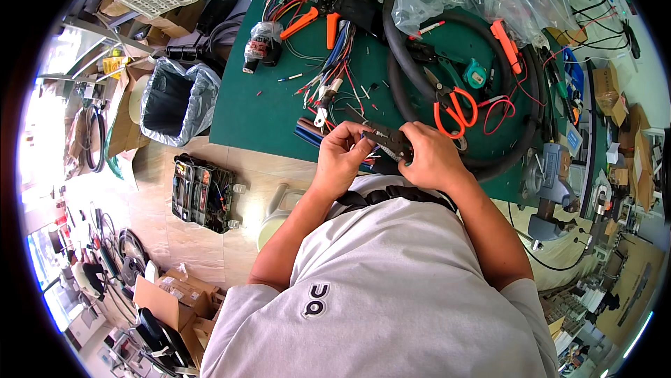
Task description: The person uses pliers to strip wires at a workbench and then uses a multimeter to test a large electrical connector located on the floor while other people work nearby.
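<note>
At the near edge of the green work mat (237,119), my two hands meet around a dark, block-shaped part (386,140) whose kind I cannot make out. My right hand (435,158) is closed on its right side, the thumb below. My left hand (339,161) pinches with thumb and forefinger at its left end; what lies between those fingertips is too small to tell. Thick brown and blue cable ends (307,132) stick out left of my left hand. Just beyond it lies a bundle of thin coloured wires (339,63) with metal lugs (323,109).
Orange-handled scissors (456,113) lie beside my right hand, inside a thick black cable loop (400,74). Farther off are a teal tape measure (475,74), orange-handled pliers (300,23) and a bottle (260,48). A lined bin (178,102), an open toolbox (203,193) and a bench vise (556,175) flank the table.
</note>
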`<state>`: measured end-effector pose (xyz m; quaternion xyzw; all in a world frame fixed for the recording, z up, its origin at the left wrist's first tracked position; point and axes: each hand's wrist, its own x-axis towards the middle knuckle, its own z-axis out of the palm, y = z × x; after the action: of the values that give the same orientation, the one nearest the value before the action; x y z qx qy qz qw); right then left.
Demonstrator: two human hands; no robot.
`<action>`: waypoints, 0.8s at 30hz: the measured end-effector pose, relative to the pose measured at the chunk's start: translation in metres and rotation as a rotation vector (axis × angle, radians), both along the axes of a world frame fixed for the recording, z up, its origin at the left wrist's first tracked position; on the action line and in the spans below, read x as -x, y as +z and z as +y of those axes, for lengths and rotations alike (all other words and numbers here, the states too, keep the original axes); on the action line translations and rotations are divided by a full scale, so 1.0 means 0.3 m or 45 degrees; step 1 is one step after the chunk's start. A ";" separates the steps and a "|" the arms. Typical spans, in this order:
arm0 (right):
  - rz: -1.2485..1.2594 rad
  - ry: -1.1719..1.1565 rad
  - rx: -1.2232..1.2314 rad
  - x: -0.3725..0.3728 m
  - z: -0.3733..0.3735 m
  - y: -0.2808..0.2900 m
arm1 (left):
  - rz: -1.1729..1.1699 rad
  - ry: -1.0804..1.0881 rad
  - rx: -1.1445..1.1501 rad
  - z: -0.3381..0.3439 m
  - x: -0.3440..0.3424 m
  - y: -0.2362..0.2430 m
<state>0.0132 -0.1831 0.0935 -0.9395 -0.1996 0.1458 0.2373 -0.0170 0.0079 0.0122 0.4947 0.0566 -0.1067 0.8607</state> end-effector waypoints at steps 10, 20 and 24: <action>-0.054 0.018 0.027 0.005 -0.011 -0.004 | -0.018 0.033 -0.099 -0.013 0.000 0.028; 0.007 0.021 0.069 0.005 -0.013 -0.006 | -0.019 0.032 -0.147 -0.012 -0.001 0.028; 0.055 0.003 0.110 0.008 -0.011 -0.006 | -0.058 0.023 -0.210 -0.018 -0.002 0.048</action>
<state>0.0109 -0.1863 0.0917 -0.9451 -0.1892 0.1750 0.2008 -0.0166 0.0026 0.0267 0.5657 0.0502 -0.0827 0.8189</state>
